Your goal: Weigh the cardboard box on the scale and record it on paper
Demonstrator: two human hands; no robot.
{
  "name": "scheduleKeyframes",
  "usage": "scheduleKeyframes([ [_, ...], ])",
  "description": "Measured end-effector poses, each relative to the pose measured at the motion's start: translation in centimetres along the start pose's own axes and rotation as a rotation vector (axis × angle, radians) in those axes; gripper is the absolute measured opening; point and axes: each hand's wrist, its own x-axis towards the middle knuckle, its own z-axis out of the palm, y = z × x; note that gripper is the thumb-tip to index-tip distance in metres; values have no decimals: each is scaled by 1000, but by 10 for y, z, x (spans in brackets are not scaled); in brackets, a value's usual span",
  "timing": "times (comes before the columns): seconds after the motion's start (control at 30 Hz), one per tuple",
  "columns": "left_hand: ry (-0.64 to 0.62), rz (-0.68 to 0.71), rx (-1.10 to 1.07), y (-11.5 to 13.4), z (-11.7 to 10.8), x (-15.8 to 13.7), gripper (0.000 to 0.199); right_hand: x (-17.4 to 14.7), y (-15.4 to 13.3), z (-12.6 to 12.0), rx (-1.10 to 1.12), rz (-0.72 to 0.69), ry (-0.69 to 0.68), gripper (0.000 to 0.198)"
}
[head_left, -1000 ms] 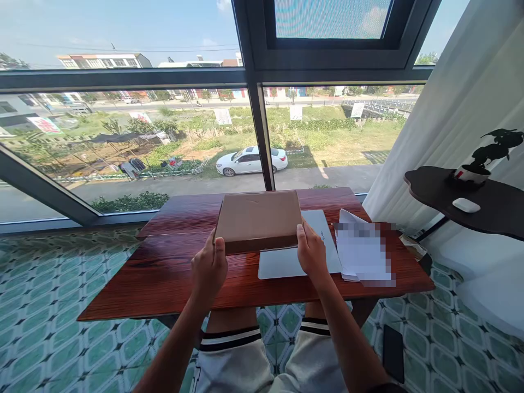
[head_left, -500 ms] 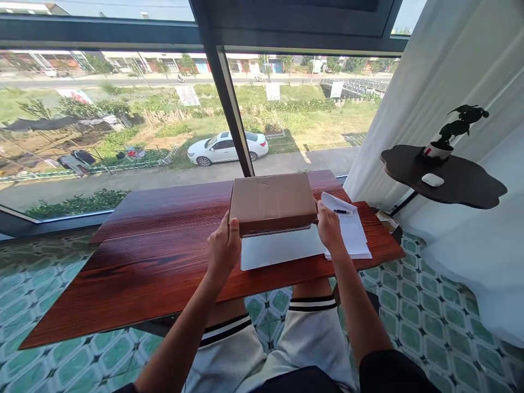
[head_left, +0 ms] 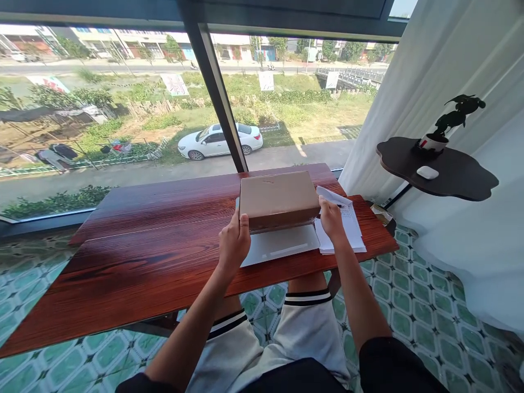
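Tabletop (head_left: 155,240): red-brown wood planks running left to right, set against a large window; most of its left part carries nothing that shows.
Cardboard box (head_left: 278,197): flat, brown, closed; it sits toward the far right of the tabletop, straight ahead of the person, with its long axis running left to right and its near edge facing the body.
White sheet (head_left: 282,248): flat pale board or mat lying under the box's near edge and sticking out toward the person; whether the box rests fully on it or is tipped up a little at the near side cannot be told.
Papers (head_left: 347,229): small stack just right of the box, partly under the right wrist, with a dark pen lying on the far part.
Left hand (head_left: 233,243): clasps the box's near-left corner, thumb on top, fingers tucked below the edge.
Right hand (head_left: 331,221): clasps the near-right corner the same way, resting over the edge of the papers.
Key relation: the box lies just beyond both hands, one hand at each end of its long side; both are on it, so neither is nearer, and the box is centred between the forearms.
Side shelf (head_left: 454,177): dark, well apart to the right, bearing a potted plant (head_left: 446,123) and a small white object.
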Motion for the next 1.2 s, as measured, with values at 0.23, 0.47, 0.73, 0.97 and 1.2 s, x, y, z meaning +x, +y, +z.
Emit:
scheduleKeyframes([
  [0.23, -9, 3, 41, -4, 7, 0, 68, 0, 6, 5, -6, 28, -13, 52],
  [0.47, -20, -6, 67, -2, 10, 0, 64, 3, 10, 5, -25, 31, 5, 49],
  [0.73, -40, -4, 114, 0, 11, 2, 63, 5, 14, 6, -8, 40, 12, 49],
  [0.97, -10, 22, 115, -7, 17, 3, 66, 5, 16, 5, -17, 45, -1, 55],
  [1.2, 30, 116, 38, -17, 19, 5, 64, 5, 23, 5, 12, 48, -44, 61],
])
